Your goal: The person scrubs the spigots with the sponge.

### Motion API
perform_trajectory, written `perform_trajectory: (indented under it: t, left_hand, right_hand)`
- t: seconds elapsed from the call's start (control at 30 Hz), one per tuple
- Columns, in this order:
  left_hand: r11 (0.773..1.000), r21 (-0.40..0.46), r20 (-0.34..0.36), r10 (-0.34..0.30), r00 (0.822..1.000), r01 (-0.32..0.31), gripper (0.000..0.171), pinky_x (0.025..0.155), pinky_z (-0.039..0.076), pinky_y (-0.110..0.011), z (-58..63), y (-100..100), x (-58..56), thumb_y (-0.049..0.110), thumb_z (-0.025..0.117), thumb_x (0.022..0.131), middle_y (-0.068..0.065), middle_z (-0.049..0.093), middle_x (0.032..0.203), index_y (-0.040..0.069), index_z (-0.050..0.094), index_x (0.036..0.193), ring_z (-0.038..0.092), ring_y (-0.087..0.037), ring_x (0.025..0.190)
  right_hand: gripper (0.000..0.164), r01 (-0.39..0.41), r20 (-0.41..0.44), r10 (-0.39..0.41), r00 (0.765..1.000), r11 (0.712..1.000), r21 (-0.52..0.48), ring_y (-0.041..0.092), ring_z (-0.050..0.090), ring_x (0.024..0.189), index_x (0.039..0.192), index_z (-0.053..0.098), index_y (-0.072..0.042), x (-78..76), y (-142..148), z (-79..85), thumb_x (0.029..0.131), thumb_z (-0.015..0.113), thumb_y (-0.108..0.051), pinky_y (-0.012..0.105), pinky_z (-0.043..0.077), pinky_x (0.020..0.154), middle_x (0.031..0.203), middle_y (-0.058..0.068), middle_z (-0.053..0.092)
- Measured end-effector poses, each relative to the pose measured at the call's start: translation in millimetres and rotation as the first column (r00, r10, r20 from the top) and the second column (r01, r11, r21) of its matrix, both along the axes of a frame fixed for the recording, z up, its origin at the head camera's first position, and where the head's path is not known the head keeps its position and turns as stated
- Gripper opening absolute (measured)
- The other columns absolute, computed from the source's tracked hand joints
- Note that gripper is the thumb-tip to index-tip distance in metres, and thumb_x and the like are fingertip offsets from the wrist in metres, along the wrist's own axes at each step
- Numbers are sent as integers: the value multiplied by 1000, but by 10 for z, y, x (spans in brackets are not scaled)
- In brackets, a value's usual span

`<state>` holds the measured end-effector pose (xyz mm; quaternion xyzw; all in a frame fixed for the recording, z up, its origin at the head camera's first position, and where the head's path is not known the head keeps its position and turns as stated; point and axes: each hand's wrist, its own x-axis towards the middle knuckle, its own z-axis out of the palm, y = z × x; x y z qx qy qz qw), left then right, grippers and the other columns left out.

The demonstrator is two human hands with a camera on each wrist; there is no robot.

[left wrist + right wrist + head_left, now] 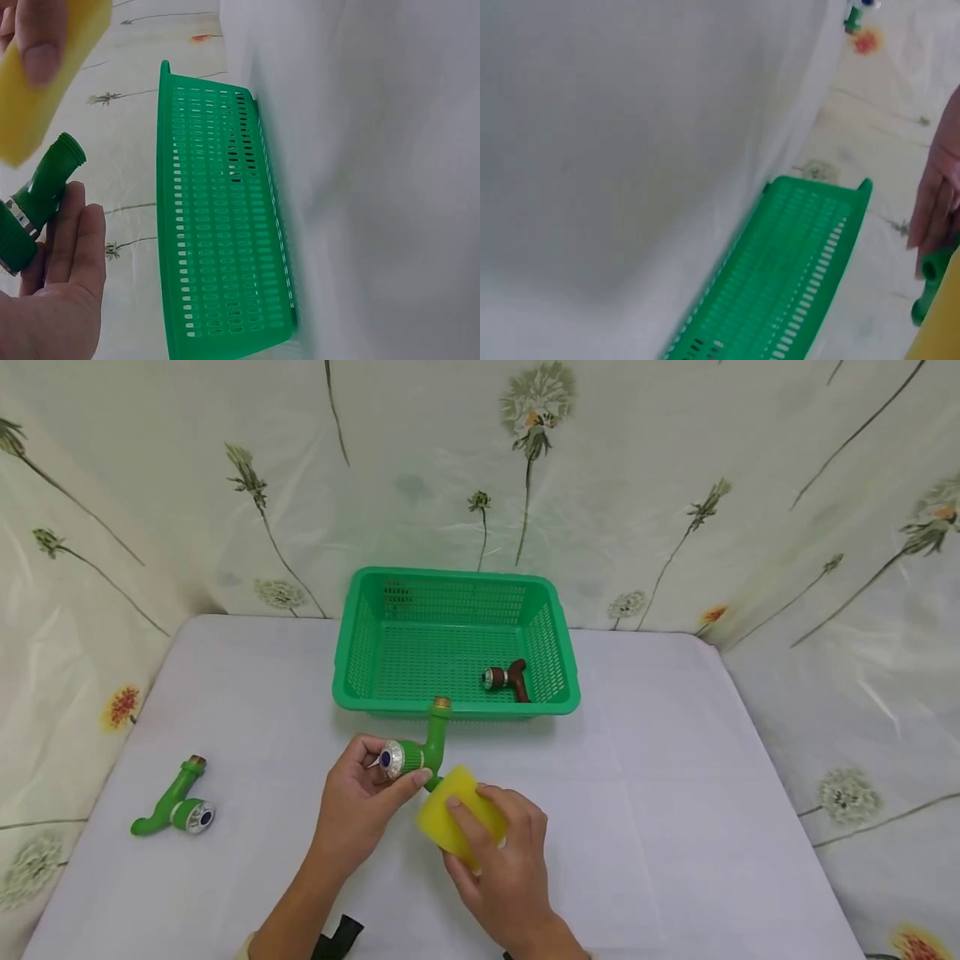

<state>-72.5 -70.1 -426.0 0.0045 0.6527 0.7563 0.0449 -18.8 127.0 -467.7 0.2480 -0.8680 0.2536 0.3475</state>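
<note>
Head view: pinches a glossy green branching tap [433, 747] close to its silvery, blue-centred knob [392, 759], using the thumb and fingers of the left hand [360, 806], above the white cloth-covered desk [660, 793] and just in front of a green perforated plastic basket [450, 575]. Holds a yellow block-shaped sponge [444, 821] in the bent fingers of the right hand [504, 860], right by the lower tip of the tap; hard to tell whether touching or only overlapping in sight. Could well swivel or slip from the left hand under too hard a sideways push, because of being pinched to one side of the long pipe. Might then fall to the desk or strike the basket's near rim, through hanging so close. Could also knock the basket by swinging the threaded end [442, 702] forward, jolting the dark brown tap [516, 678] inside. Less likely to disturb the second green tap [169, 802], lying well apart on the left.
</note>
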Motion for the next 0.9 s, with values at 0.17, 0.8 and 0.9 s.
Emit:
perform_trajectory:
  t: [0.17,0.8,0.9]
  left_hand:
    - [1000,9,-1,-17,1000,17,41,88,61,-32,-8,12,7,-1,82,88,-17,71,118,0,53,117,73,-27,103]
    - [982,90,-210,-145,967,167,40,93,58,-29,-40,-8,30,-10,72,92,-18,64,128,-5,50,125,65,-25,111]
    - [984,84,-215,-138,967,159,40,93,57,-28,-53,-29,21,-10,72,92,-18,64,128,-6,50,125,65,-25,112]
  right_hand:
    - [41,-6,37,4,999,999,37,37,48,119,137,67,-14,43,-25,-46,109,51,-40,46,40,94,135,22,53]
    - [49,-122,321,157,934,984,-128,27,50,127,139,59,-8,-4,102,-67,103,67,-40,22,43,109,145,11,51]
    - [46,-144,238,193,952,967,-208,29,53,123,135,60,-3,-28,107,-61,104,66,-35,21,42,110,141,14,54]
